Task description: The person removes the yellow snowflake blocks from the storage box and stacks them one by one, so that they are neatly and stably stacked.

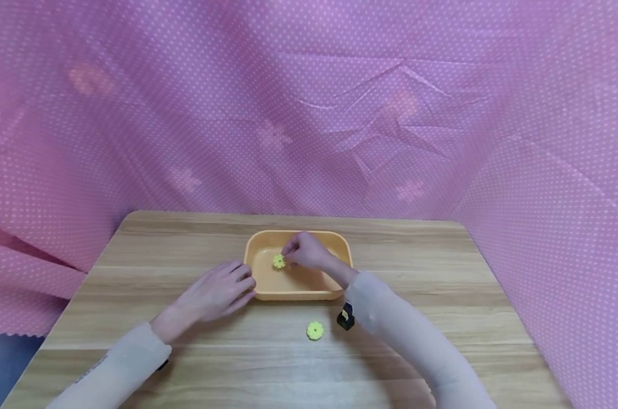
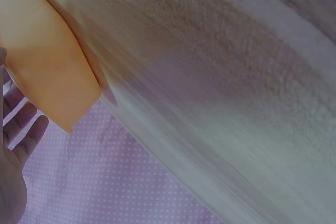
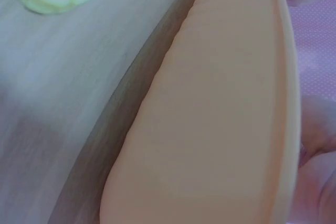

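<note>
An orange-yellow plastic bin (image 1: 296, 296) stands on the wooden table. My right hand (image 1: 310, 251) reaches down into it, fingers bent, and pinches the edge of a yellow-green flower-shaped disc (image 1: 279, 261) over the bin's floor. The right wrist view has the bin's outer wall (image 3: 210, 103) in front of most of that hand, so its fingertips are hidden there. At the bin's left side my left hand (image 1: 218, 292) rests with spread, relaxed fingers touching the rim. A second flower-shaped disc (image 1: 315, 330), with a small hole in its middle, lies on the table in front of the bin.
The light wooden table (image 1: 176, 238) has rounded back corners. Pink-purple dotted cloth (image 1: 309, 113) hangs behind it and along both sides. A small black device (image 1: 346, 317) is on the underside of my right wrist.
</note>
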`<state>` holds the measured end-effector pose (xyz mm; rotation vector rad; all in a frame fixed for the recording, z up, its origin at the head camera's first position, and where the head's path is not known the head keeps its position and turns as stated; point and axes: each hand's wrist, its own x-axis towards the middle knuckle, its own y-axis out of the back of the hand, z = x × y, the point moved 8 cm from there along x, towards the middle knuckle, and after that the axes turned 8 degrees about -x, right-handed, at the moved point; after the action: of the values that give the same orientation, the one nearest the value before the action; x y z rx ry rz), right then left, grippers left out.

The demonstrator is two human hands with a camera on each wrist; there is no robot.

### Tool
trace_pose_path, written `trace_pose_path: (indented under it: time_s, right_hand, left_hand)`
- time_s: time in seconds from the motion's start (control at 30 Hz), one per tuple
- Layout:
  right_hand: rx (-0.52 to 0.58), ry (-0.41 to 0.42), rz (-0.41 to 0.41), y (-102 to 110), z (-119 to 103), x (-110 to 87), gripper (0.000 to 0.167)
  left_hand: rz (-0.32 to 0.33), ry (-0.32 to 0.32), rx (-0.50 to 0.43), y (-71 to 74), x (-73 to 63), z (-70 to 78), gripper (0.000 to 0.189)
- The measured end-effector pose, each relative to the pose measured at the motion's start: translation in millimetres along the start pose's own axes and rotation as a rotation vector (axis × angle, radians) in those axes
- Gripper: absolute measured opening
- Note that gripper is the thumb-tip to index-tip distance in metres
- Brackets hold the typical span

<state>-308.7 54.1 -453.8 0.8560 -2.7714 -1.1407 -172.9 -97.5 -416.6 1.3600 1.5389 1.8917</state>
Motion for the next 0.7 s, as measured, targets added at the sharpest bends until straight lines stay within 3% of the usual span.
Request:
trace_pose_path:
  time_s: [0.7]
  right_hand:
    - [0.100, -0.040, 0.074, 23, 4, -34.5, 0.013]
  left_hand:
    - [-0.007, 0.003, -0.006, 1.0, -1.2, 2.1, 0.015]
